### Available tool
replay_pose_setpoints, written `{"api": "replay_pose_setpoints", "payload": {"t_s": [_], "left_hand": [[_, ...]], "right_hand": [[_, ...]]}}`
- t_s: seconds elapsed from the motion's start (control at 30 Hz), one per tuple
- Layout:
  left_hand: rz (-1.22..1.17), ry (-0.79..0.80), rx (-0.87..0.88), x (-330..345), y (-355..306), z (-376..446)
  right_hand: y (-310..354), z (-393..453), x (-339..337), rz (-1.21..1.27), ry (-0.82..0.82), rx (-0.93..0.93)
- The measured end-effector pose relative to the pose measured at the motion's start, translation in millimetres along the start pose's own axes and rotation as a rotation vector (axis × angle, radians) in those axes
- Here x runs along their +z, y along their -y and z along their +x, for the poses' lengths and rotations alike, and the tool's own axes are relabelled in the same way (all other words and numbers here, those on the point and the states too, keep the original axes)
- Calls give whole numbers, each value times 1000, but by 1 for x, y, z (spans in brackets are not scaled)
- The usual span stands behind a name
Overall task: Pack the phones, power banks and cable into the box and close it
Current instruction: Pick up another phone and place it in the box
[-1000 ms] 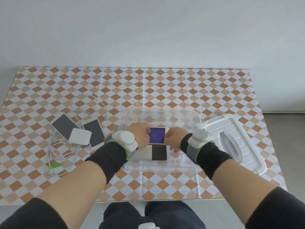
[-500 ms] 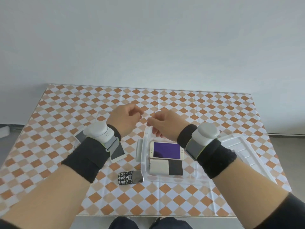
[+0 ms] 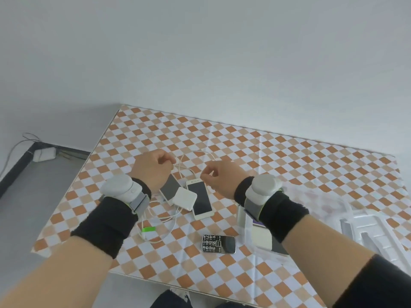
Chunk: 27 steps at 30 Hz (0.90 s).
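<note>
left hand and right hand hovering loosely curled, gripping nothing | thin white charging cable lying tangled beneath two white slab phones | advising: lift phones clear first

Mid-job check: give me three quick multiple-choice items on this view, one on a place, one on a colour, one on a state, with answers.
1. Where does the keypad phone lie?
A. in the clear box
B. on the checked tablecloth, nearer the person than the white smartphone
C. on the lid

2. What colour is the tie on the cable?
A. green
B. red
C. blue

3. What state is the lid in?
A. shut on the box
B. held up
C. off, lying at the right

Answers: 1 B, it rests on the tablecloth below the white smartphone. 2 A, a bright green band shows. 3 C, it lies beside the clear box, untouched by either hand.
</note>
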<state>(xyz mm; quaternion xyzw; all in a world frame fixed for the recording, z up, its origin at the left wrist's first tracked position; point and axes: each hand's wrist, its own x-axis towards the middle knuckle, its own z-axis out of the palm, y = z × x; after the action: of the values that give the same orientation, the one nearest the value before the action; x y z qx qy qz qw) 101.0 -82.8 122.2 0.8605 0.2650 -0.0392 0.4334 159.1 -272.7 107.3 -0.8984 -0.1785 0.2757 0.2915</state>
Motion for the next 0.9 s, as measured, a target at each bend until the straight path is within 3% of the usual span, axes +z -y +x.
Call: {"api": "replay_pose_setpoints", "payload": {"t_s": [0.33,0.5,0.9], "left_hand": [[120,56,-118,1,72,3],[144,83,-156,7,93,-2],[127,83,-164,10,110,-6]], "right_hand": [[-7,48,76,-381,206,-40],[-12,57,103,-639,359,-201],[-15,62,130,-505,224,29]]}}
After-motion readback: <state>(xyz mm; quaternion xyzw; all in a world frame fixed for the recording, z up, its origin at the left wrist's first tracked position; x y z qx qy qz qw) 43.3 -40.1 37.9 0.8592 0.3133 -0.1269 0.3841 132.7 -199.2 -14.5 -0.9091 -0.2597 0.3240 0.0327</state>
